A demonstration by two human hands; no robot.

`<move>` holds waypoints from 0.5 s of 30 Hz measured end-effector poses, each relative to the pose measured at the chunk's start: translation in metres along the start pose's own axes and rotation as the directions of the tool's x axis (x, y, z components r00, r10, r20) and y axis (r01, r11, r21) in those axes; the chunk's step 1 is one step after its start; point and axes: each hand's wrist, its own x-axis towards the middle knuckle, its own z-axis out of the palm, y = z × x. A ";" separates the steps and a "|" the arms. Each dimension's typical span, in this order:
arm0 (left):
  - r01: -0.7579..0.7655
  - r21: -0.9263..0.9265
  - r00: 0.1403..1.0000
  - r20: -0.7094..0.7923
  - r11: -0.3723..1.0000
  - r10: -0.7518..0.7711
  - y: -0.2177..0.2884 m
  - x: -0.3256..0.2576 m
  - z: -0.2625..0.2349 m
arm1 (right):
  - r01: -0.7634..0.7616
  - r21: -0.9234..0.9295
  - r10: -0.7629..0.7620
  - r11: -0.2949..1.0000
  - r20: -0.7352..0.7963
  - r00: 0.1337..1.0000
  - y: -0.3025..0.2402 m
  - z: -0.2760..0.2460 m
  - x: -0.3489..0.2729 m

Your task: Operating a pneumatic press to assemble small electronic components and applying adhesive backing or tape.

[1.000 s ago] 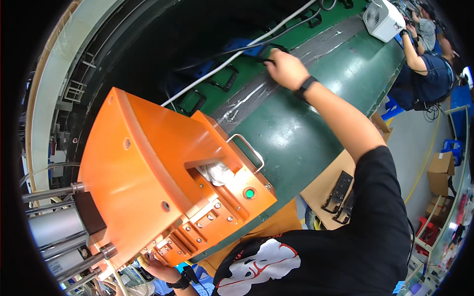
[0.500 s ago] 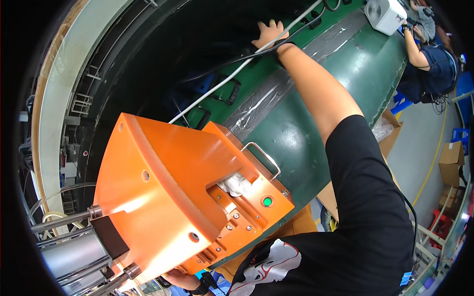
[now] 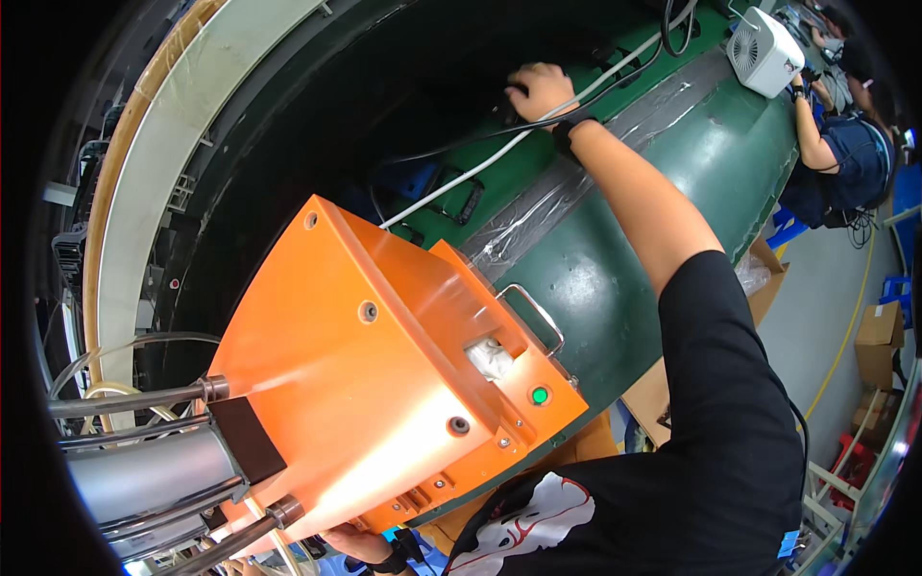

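Observation:
My right hand (image 3: 543,93) reaches far across the bench to its dark far side, beyond a white cable and a black cable. Its fingers are curled at a small dark thing I cannot make out. My left hand (image 3: 357,543) is low at the near side of an orange machine (image 3: 336,317), against its lower edge, with most of its fingers hidden. A crumpled white cloth (image 3: 490,358) is tucked into the machine's opening. Close by are a green round button (image 3: 540,396) and a metal handle (image 3: 534,317).
The white cable (image 3: 461,180) runs diagonally over the green bench (image 3: 615,288). Metal rods and a silver cylinder (image 3: 154,480) join the machine at left. A white fan unit (image 3: 765,53) stands at the far right beside a seated person (image 3: 845,158). Cardboard boxes (image 3: 876,341) stand on the floor.
My right hand's spread fingers have curled in. The view has shifted, so the machine sits farther right and shows more of its front face. My left hand stays by the machine's lower edge.

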 end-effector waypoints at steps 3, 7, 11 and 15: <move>-0.017 -0.096 0.997 0.078 0.995 0.025 -0.016 -0.001 -0.019 | 0.118 0.090 -0.129 0.989 0.132 0.983 -0.021 -0.005 -0.010; -0.006 0.036 0.999 0.043 0.999 0.005 0.007 0.003 0.001 | 0.016 -0.156 -0.004 0.988 0.079 0.997 -0.035 -0.005 -0.021; -0.048 0.021 0.997 0.057 0.999 0.047 0.004 0.001 0.002 | -0.238 -0.441 0.304 0.866 0.084 0.949 0.005 0.003 -0.006; -0.102 -0.131 0.992 0.056 0.986 0.110 0.003 0.000 0.004 | -0.300 -0.264 0.374 0.917 0.300 0.878 0.004 -0.024 0.003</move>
